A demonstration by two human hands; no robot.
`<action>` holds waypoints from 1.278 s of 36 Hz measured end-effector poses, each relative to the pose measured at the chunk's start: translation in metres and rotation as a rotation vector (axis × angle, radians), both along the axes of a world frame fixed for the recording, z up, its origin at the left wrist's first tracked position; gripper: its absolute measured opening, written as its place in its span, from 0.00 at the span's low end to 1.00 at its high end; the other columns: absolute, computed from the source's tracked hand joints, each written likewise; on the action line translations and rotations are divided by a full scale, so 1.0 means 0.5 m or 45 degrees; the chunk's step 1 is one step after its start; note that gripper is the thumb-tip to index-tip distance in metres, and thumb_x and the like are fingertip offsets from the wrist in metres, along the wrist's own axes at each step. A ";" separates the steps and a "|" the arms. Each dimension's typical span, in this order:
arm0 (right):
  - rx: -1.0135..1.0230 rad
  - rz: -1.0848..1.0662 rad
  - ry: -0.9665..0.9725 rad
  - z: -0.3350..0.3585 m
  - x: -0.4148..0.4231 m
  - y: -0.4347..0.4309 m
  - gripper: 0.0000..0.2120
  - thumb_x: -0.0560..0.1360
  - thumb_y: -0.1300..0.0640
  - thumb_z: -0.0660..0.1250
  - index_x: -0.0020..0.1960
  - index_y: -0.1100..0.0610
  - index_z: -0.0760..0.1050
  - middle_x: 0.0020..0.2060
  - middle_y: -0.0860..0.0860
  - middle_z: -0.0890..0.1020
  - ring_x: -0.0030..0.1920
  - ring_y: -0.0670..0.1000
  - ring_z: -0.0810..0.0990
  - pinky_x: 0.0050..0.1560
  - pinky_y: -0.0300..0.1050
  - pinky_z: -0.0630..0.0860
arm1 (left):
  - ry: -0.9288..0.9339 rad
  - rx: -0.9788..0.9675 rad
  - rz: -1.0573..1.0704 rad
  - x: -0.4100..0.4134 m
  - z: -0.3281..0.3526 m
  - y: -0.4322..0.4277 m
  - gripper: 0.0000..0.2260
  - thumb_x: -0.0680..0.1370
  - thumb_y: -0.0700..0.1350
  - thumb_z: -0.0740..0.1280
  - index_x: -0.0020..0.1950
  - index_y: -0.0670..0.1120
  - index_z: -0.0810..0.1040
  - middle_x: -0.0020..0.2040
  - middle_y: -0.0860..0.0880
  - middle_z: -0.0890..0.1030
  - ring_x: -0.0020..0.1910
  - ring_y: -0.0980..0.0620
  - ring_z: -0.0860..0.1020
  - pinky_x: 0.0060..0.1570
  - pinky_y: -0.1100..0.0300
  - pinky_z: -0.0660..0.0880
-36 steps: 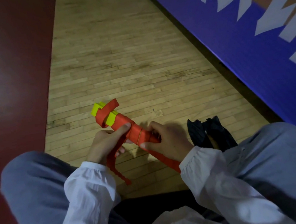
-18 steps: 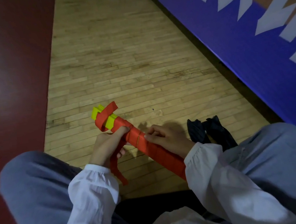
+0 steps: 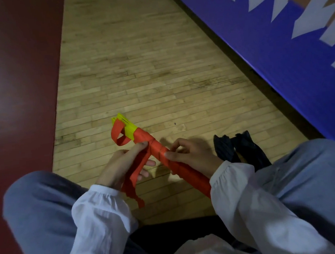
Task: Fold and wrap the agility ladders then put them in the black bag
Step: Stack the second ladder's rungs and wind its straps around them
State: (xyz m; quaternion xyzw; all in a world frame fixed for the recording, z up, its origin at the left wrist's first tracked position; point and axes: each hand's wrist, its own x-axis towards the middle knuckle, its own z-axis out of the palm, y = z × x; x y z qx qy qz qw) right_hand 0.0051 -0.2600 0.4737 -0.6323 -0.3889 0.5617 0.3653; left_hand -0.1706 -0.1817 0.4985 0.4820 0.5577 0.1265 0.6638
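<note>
Agility ladder bundle (image 3: 156, 148) was held up just left of the black bag (image 3: 240, 150). Left hand (image 3: 121, 168) gripped the loose red strap (image 3: 135, 176), and the right hand (image 3: 192, 157) looked like it was pinching the wraps. Mid-wrap, I'd say. Next it'd need the tail tucked in, then bagging.

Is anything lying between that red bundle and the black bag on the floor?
Nothing visible does. The left hand and right hand hold the ladder bundle; the black bag lies beside the right hand, only wooden floor between.
</note>
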 end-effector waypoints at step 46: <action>-0.228 0.275 -0.068 -0.023 -0.004 -0.003 0.24 0.75 0.36 0.59 0.52 0.57 0.77 0.36 0.50 0.79 0.33 0.46 0.77 0.38 0.39 0.74 | -0.029 0.110 0.048 0.005 0.002 -0.012 0.16 0.79 0.49 0.64 0.40 0.36 0.77 0.24 0.47 0.80 0.18 0.55 0.75 0.19 0.67 0.72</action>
